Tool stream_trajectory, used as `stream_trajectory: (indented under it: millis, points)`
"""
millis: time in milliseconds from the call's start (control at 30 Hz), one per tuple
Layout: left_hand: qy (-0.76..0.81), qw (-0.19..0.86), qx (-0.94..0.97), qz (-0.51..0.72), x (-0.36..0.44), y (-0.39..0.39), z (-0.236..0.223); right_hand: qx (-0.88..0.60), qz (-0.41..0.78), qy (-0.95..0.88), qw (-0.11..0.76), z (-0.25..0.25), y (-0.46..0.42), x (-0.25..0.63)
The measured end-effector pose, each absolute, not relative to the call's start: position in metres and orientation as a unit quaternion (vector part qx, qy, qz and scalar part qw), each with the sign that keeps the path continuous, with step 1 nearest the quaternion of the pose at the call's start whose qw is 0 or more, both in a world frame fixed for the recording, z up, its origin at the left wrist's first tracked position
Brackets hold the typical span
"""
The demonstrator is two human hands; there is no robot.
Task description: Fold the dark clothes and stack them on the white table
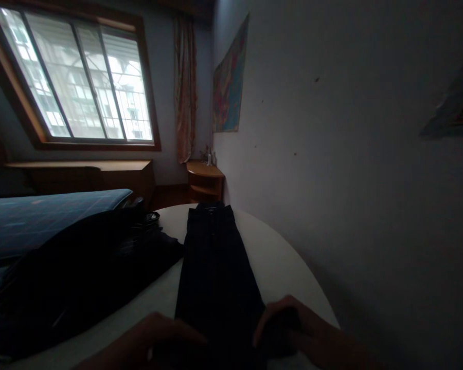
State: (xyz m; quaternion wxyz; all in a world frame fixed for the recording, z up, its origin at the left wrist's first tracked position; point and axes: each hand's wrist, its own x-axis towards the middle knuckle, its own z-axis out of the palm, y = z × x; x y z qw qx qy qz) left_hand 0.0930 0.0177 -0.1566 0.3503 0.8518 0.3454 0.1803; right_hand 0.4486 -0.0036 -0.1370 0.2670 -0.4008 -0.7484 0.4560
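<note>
One left hand (160,331); one right hand (289,313); one pair of trousers (216,252); one round table (281,257); one black heap (92,262); one plaid mattress (50,213); one sliding window (92,87); one curtain (185,87); one wall map (229,85); one cropped poster (457,110); one corner shelf (204,168).

Round white tabletop (281,252) here: dark trousers (216,257) flat, waistband (208,210) at far edge; black heap (96,262) across left edge, too dark to identify.
</note>
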Motion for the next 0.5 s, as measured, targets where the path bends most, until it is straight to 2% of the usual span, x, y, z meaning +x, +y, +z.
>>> stream_trajectory:
  millis: [133,300,400,500]
  points:
    - [0.431,0.386,0.75,0.32,0.106,0.057,-0.121,-0.479,0.449,-0.678,0.331,-0.132,0.05,0.439]
    - [0.441,0.449,0.646,0.432,0.132,0.121,-0.093,-0.444,0.455,-0.64,0.43,-0.122,0.129,0.424]
    - [0.47,0.442,0.607,0.464,0.14,0.156,-0.09,-0.429,0.469,-0.627,0.45,-0.12,0.171,0.416]
    - [0.482,0.45,0.589,0.467,0.143,0.189,-0.098,-0.431,0.465,-0.639,0.435,-0.126,0.207,0.413]
